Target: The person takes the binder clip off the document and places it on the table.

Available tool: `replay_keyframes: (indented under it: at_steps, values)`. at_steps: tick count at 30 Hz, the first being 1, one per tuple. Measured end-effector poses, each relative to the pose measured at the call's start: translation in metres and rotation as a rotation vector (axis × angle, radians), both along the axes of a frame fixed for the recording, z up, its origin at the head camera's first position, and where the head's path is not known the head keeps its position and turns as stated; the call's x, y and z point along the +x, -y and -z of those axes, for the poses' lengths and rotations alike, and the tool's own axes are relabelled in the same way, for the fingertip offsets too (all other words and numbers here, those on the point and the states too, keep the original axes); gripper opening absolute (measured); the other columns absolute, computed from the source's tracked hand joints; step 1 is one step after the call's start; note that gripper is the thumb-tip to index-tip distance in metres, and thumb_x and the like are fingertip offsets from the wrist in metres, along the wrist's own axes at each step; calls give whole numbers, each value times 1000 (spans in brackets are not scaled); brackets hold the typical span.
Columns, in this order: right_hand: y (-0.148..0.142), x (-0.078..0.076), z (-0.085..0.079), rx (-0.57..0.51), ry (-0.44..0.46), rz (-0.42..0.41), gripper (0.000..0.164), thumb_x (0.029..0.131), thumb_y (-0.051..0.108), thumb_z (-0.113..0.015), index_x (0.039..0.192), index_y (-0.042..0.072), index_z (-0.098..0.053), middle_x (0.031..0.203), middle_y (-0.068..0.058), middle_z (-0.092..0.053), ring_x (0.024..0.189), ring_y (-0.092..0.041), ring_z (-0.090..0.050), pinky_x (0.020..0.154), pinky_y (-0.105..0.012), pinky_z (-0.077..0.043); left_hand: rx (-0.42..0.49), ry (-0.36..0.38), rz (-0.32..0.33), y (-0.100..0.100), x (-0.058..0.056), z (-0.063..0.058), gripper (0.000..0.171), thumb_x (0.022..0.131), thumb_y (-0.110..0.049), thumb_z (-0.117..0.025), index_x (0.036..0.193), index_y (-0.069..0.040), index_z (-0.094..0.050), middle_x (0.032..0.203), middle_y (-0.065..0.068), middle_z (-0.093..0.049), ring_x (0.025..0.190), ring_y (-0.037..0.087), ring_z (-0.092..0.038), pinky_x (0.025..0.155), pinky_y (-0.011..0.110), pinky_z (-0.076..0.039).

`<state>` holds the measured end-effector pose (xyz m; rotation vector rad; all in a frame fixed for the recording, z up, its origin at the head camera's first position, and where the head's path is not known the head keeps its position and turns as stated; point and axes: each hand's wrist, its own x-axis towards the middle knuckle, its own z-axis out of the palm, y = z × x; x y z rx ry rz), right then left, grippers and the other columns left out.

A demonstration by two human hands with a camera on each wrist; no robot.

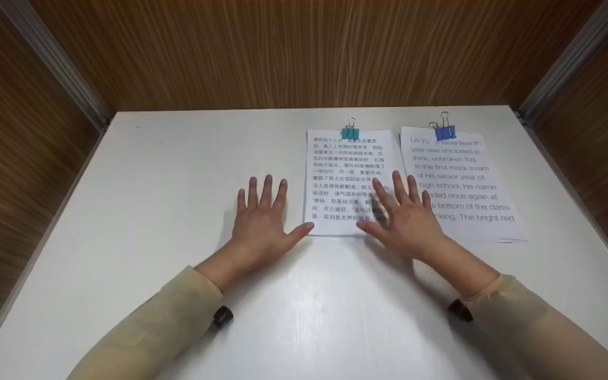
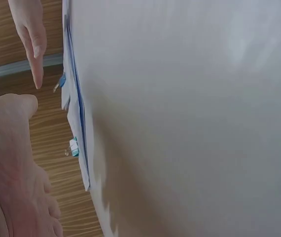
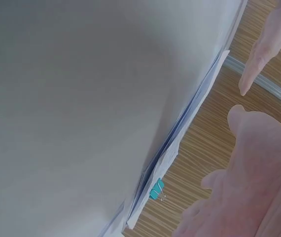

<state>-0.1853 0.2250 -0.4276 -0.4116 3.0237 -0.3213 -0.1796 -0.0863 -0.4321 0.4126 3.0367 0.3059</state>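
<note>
Two stacks of printed paper lie side by side on a white table. The left stack (image 1: 343, 184) bears Chinese text and has a teal binder clip (image 1: 350, 133) on its top edge. English text covers the right stack (image 1: 467, 179), clamped by a blue binder clip (image 1: 445, 132). My left hand (image 1: 262, 227), palm down with fingers spread, is left of the Chinese stack, its thumb tip at the lower left corner. My right hand (image 1: 409, 221), fingers also spread, overlaps both stacks in the head view. Both wrist views show the hands raised above the tabletop, holding nothing.
The white table (image 1: 177, 158) is bounded by wood-grain panels (image 1: 304, 53) at the back and both sides, with metal strips (image 1: 56, 63) at the corners. A dark wrist-worn device (image 1: 223, 317) shows under the left sleeve, another (image 1: 461, 310) under the right.
</note>
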Motion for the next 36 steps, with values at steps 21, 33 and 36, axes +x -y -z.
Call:
replay_keyframes:
  at_steps: [21,33,36]
  values:
    - [-13,-41,-4,58,130,-67,95,101,69,-56,171,14,-21,175,-25,-4,159,-51,0,124,-73,-7,2,76,102,-42,-51,-1,98,100,-77,-41,171,-13,-20,177,14,-12,161,47,3,129,59,3]
    - [-20,-49,6,58,218,-110,96,99,66,-62,170,12,-24,174,-24,-11,160,-49,-5,124,-71,-8,-84,174,167,-43,-60,8,96,99,-74,-46,170,-14,-24,176,9,-19,161,46,1,130,57,-2]
    - [-19,-49,5,52,211,-116,96,99,66,-62,169,12,-26,173,-25,-13,160,-48,-8,125,-70,-9,-74,165,170,-41,-60,8,95,100,-74,-47,170,-14,-25,176,9,-19,161,45,-1,130,57,-2]
